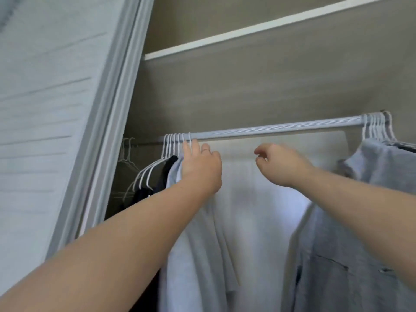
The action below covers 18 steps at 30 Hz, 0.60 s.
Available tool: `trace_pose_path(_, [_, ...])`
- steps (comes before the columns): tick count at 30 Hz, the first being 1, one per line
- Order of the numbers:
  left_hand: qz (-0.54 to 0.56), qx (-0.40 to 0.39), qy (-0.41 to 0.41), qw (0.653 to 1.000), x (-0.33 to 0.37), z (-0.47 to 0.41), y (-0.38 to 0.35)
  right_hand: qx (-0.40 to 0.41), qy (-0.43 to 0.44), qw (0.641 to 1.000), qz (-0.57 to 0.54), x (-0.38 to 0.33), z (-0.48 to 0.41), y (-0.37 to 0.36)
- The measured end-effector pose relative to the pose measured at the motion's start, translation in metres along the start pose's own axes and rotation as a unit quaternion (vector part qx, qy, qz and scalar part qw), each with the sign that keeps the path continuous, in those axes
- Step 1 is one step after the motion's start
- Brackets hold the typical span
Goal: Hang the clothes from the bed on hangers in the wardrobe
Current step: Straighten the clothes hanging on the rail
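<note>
Wardrobe rail (pixel 270 129) | my left hand (pixel 201 167) on white hangers (pixel 174 144), can't tell its grip | right hand (pixel 281 165) loosely curled, empty

**Pale colours in the wardrobe, and one black piece**

The rail (pixel 276 129) is pale grey-blue, with fine lines along its length. The hangers on its left part (pixel 174 143) and the hangers at its right end (pixel 376 128) are white. Among the left ones there is a black garment (pixel 166 167), and beside it a plain, very light blue-white garment (pixel 202 244). At the right is a plain grey-blue shirt (pixel 360 221). The back panel (pixel 247 86) is beige-brown with a faint horizontal grain. The shelf edge (pixel 247 30) is white. The door (pixel 45 109) is pale grey-white with horizontal stripes.
</note>
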State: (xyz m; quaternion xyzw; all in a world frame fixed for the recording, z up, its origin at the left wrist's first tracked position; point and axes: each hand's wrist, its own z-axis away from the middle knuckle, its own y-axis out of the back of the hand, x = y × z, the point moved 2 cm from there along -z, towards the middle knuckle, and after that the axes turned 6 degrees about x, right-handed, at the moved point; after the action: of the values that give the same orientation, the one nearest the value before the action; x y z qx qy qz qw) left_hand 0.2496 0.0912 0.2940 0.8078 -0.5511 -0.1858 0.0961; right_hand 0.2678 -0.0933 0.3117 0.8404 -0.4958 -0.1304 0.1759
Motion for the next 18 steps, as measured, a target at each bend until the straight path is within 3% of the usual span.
trace_pose_path(3, [-0.019,-0.081,0.083,0.993,-0.034,0.008,0.003,-0.020,-0.018,0.995,-0.097,-0.026,-0.002,-0.031])
trace_pose_path(7, [0.062,-0.169,0.168,0.969,-0.059,0.013,-0.005,-0.033,-0.026,0.984,-0.172,-0.059,-0.002,-0.060])
trace_pose_path(12, [0.177,-0.125,0.176,0.960,-0.068,0.012,-0.002,-0.036,-0.043,0.974,-0.219,-0.078,-0.010,-0.081])
trace_pose_path(18, [0.230,-0.152,0.152,0.949,-0.061,0.008,0.005,-0.052,-0.053,0.953,-0.294,-0.085,-0.009,-0.096])
